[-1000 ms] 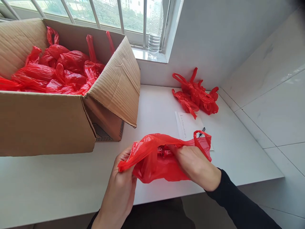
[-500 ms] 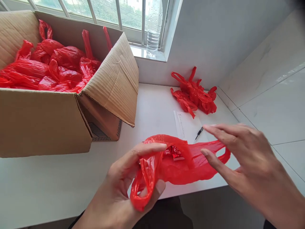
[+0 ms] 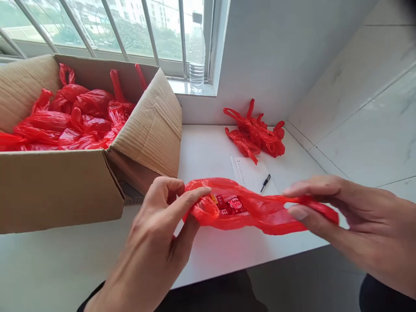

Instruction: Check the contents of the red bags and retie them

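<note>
Two Hands, One Red Bag

Stretched over the near edge of a white table (image 3: 65, 255): a thin red plastic carrier bag (image 3: 250, 210), small red packets visible inside. Left hand (image 3: 156, 242) pinched shut on one handle loop, right hand (image 3: 354, 221) pinched shut on the other. Behind, left: open brown cardboard box (image 3: 58, 190) packed with knotted red bags (image 3: 78, 117). Farther back: loose red bags (image 3: 255, 134), white paper sheet (image 3: 248, 171), black pen (image 3: 265, 182), clear plastic bottle (image 3: 196, 56).

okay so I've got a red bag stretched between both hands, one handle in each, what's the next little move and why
Probably cross the two handles over each other to start a knot. The left hand pinches one handle loop and the right hand pinches the other, with the red bag pulled taut between them over the white table and small packets visible inside its open mouth. The bags in the cardboard box look tied.
</note>
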`<state>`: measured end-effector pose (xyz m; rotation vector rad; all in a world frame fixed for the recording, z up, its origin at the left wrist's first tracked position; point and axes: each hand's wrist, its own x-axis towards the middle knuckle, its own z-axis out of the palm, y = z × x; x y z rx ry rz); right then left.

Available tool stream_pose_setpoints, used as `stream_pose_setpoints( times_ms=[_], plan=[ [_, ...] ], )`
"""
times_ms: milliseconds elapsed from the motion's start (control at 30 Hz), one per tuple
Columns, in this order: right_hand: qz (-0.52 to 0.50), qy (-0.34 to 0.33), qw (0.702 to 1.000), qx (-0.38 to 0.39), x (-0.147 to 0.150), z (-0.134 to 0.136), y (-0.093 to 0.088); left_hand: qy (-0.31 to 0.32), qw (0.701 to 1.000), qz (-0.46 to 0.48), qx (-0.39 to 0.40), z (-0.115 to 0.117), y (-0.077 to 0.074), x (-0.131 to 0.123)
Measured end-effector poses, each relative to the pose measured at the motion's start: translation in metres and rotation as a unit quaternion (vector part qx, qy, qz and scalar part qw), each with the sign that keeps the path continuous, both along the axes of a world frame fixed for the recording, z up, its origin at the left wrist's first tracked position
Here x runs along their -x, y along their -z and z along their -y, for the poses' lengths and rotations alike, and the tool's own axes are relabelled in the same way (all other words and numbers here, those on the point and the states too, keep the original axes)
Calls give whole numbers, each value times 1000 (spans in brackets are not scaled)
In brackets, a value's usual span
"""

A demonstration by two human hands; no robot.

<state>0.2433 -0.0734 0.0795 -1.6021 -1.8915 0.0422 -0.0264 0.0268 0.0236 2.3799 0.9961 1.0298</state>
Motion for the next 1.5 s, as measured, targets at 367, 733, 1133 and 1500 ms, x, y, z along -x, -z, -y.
stream_pose_setpoints(
  times_ms=[367,733,1133,1500],
  plan=[
    [-97,-169,980,-37,47,-54,-6,158,904,106,384,3,-29,-20],
    [-105,-201,972,-66,52,-60,-20,143,898,151,388,1,-47,-46],
    [-192,-144,966,102,35,-74,-7,157,806,230,522,-15,-18,-37],
    [-292,-163,921,201,37,-88,30,131,949,102,270,-23,-12,-27]
  ],
)
